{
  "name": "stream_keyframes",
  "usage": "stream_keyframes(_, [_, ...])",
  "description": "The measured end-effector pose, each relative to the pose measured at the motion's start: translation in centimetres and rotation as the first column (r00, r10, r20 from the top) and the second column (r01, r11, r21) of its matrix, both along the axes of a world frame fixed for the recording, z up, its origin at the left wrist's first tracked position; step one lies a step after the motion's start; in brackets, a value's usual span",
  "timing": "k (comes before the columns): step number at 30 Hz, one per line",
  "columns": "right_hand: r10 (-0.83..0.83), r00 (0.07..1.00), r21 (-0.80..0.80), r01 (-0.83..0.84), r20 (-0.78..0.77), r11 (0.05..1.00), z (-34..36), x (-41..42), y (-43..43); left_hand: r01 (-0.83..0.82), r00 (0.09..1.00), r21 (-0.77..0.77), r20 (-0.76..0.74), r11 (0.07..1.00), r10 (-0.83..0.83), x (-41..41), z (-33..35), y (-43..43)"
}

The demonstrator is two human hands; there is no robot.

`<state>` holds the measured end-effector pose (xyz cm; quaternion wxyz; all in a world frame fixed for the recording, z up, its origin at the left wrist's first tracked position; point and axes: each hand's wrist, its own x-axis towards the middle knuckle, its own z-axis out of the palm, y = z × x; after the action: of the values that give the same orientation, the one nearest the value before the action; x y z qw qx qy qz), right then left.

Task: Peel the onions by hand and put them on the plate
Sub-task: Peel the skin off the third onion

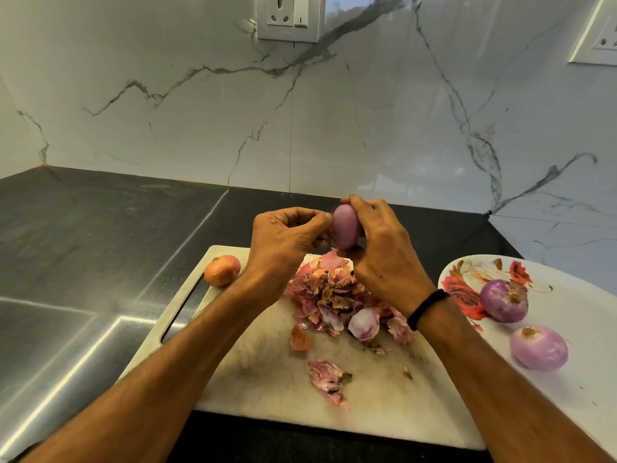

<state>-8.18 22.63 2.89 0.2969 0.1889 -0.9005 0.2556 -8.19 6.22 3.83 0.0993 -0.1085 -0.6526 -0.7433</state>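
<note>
Right hand [384, 252] clamped round onion [345, 230] above board [267, 379], at its 12 o'clock; left hand [283, 238] pinches onion's 9 o'clock side. Onion looks nearly bare and probably slick: a hard tug could pop it onto desk [100, 245]. Plate [574, 289] at 3 o'clock holds 2 peeled.

Table [83, 262]: dark stone, polished, streaky glare. Wall tiles [200, 111]: glossy, marble-look. Board [267, 379]: white, matt, scuffed and stained. Plate [574, 302]: glossy, rose print. Held onion [345, 230]: smooth, peeled, soft sheen. Peel pile [334, 292]: dry, papery. Unpeeled onion [222, 270]: papery skin, slight shine.
</note>
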Motion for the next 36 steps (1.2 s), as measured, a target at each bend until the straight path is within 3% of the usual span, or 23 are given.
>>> stream_keyframes(7, [0.015,1.000,-0.042,-0.015,-0.003,0.999,0.3,-0.1,0.3,0.002,0.993,-0.123,-0.121,0.992,-0.017,0.4,0.1,0.1])
stream_keyframes(13, [0.060,0.998,-0.260,-0.049,0.035,0.964,1.1,0.1,0.2,-0.042,0.983,-0.176,-0.184,0.983,0.009,0.5,0.0,0.4])
stream_keyframes(17, [0.068,0.995,-0.325,-0.041,0.070,0.945,1.1,0.0,0.3,-0.132,0.959,-0.166,-0.270,0.977,0.083,0.5,0.1,0.4])
stream_keyframes(24, [0.084,0.991,-0.339,-0.045,0.102,0.940,1.2,0.0,0.3,-0.168,0.892,-0.216,-0.449,0.962,0.056,0.9,0.2,0.8])
stream_keyframes(36, [0.004,0.998,-0.210,0.010,0.066,0.978,0.8,0.3,-0.1,-0.290,0.838,-0.276,-0.535,0.916,0.104,0.3,-0.7,0.7])
